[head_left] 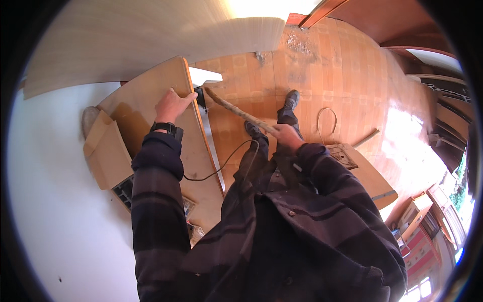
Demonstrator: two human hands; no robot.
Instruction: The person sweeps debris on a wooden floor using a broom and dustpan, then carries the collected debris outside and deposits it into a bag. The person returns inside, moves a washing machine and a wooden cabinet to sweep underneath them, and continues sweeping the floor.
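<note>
My left hand [171,106] rests on top of the wooden desk [186,143], close to its right edge. Its thumb stretches out over that edge, and a dark watch band circles the wrist. My right hand [288,137] is closed around one end of a long wooden stick [239,110]. From my fist the stick slants forward and left, its far end close to the desk's edge and a small black object [200,97]. A white piece [205,76] juts out beside the desk there. A dark cable [221,167] loops from the desk toward my legs.
An open cardboard box [108,153] sits on the desk's left side. A large pale panel [151,45] spans the far left. Crumbled debris [300,43] lies on the tiled floor [337,65] ahead. A wooden surface with a rounded edge [372,178] stands at my right.
</note>
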